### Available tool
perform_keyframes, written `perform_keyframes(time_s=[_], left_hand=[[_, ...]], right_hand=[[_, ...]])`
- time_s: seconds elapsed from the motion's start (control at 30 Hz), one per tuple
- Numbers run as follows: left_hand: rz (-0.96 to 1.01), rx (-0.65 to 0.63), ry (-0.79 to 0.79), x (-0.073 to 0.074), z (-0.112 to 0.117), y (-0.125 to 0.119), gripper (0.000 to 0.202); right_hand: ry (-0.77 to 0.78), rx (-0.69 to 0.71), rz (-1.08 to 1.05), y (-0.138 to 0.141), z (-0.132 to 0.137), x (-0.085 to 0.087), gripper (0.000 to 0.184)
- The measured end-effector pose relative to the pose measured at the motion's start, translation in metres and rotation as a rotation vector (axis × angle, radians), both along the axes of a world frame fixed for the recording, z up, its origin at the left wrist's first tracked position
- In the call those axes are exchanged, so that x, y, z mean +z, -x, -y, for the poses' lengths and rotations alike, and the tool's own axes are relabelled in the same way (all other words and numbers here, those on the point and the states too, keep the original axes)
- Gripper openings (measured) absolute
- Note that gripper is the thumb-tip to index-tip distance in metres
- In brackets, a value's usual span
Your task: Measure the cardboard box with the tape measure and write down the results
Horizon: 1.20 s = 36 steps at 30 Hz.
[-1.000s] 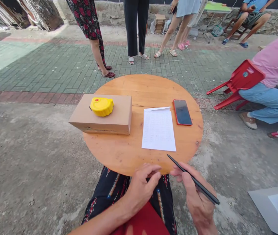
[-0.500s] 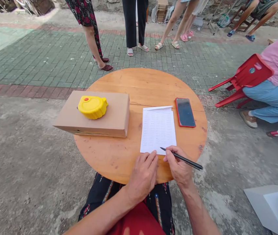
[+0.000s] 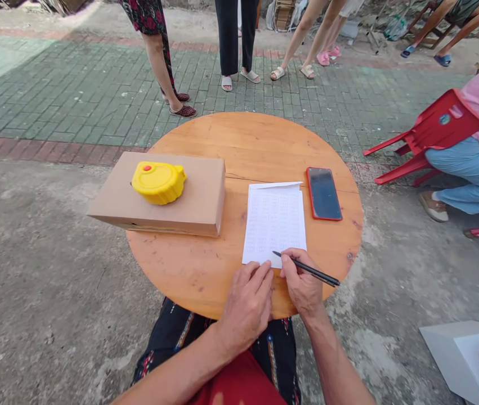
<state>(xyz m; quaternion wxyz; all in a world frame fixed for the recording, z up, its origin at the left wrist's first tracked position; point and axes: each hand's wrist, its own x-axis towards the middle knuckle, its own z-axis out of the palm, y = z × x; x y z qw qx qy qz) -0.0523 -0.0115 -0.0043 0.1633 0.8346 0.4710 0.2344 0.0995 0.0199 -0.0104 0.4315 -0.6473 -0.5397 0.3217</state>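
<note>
A round wooden table (image 3: 205, 270) stands in front of me. My right hand (image 3: 302, 287) grips a black pen (image 3: 307, 270), its tip resting on the near edge of a white sheet of paper (image 3: 275, 219). My left hand (image 3: 247, 306) lies on the table's near edge, fingers stretched flat and touching the paper's bottom edge. To the left, a yellow tape measure (image 3: 158, 181) sits on a cardboard box (image 3: 199, 202). A red-cased phone (image 3: 324, 193) lies screen up, just right of the paper.
Several people stand on the brick paving beyond the table (image 3: 231, 39). A person in pink sits on a red plastic chair (image 3: 429, 135) at right. A white board (image 3: 462, 354) lies on the concrete at lower right.
Both hands rose from my lap to the table. The pen tip has come onto the paper's bottom edge and my left hand has settled flat beside it.
</note>
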Motion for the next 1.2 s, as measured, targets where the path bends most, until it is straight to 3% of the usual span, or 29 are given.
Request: perform_keyframes(time_s=[0.77, 0.87, 1.07, 1.2], left_hand=[[0.047, -0.009, 0.065, 0.002, -0.003, 0.0, 0.041], [0.041, -0.006, 0.08, 0.002, -0.003, -0.001, 0.042], [0.014, -0.005, 0.1, 0.005, -0.004, -0.003, 0.041], [0.003, 0.001, 0.109, 0.006, -0.005, -0.003, 0.041]], right_hand=[[0.008, 0.002, 0.011, -0.002, -0.003, 0.0, 0.017], [-0.027, 0.006, 0.066, -0.001, -0.003, 0.006, 0.016], [-0.143, -0.035, 0.19, 0.001, -0.003, 0.033, 0.013], [-0.123, -0.012, 0.174, 0.001, -0.004, 0.027, 0.013]])
